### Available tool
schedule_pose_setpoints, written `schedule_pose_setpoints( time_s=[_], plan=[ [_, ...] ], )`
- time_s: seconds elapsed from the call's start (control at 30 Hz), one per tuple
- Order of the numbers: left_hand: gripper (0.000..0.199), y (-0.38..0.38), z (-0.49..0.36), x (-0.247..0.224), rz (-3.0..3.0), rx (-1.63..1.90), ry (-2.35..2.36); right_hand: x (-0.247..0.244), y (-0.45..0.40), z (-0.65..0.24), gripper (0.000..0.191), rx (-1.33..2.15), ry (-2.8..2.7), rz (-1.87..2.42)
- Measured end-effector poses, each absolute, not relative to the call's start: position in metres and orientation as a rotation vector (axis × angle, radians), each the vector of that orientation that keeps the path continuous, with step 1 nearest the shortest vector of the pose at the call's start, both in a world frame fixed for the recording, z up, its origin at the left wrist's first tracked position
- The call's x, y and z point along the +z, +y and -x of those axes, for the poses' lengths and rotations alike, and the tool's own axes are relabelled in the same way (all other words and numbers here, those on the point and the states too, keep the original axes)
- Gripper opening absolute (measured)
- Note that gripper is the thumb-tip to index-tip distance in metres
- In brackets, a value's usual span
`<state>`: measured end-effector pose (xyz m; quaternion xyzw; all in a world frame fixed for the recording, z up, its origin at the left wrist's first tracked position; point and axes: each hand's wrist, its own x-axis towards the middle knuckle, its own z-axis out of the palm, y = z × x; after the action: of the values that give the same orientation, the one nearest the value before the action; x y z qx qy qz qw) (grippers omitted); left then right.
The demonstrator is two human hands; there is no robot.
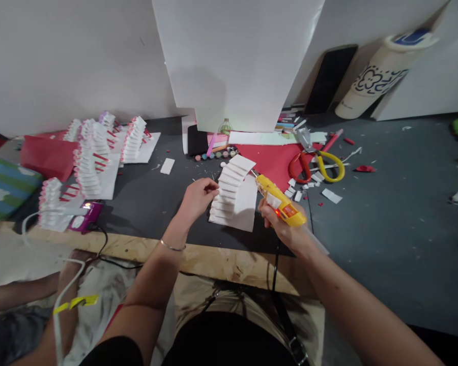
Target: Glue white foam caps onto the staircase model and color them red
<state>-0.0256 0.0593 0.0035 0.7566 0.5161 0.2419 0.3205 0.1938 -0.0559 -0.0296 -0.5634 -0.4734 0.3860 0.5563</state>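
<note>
R hand (285,231) wrapped round yellow hot-glue gun (280,195), prob. angled so tip reaches white stepped model (229,194), on table (374,229) btwn hands. L hand (198,198) curled at model's edge, likely steadying; can't tell if pinching.

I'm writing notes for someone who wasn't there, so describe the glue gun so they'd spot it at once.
On the dark tabletop, find the white stepped paper piece. Just right of it, the right hand grips the glue gun, pointed towards it. Its mostly yellow body with a red glow sets it apart from the nearby scissors, with one red and one yellow loop.
</note>
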Motion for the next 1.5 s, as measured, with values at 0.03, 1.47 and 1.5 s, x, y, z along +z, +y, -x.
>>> schedule_pose_setpoints(
  time_s=[0.03,1.47,1.5],
  plan=[
    [0.007,0.059,0.026,0.004,-1.978,0.632,1.357,-0.030,-0.056,-0.194,0.049,0.917,-1.111,1.325],
    [0.016,0.047,-0.099,-0.012,-3.169,-0.001,0.960,-0.010,-0.043,-0.223,0.054,0.849,-0.892,1.234],
    [0.015,0.048,-0.100,-0.013,-3.170,0.005,0.960,-0.010,-0.043,-0.223,0.054,0.846,-0.889,1.230]
  ],
)
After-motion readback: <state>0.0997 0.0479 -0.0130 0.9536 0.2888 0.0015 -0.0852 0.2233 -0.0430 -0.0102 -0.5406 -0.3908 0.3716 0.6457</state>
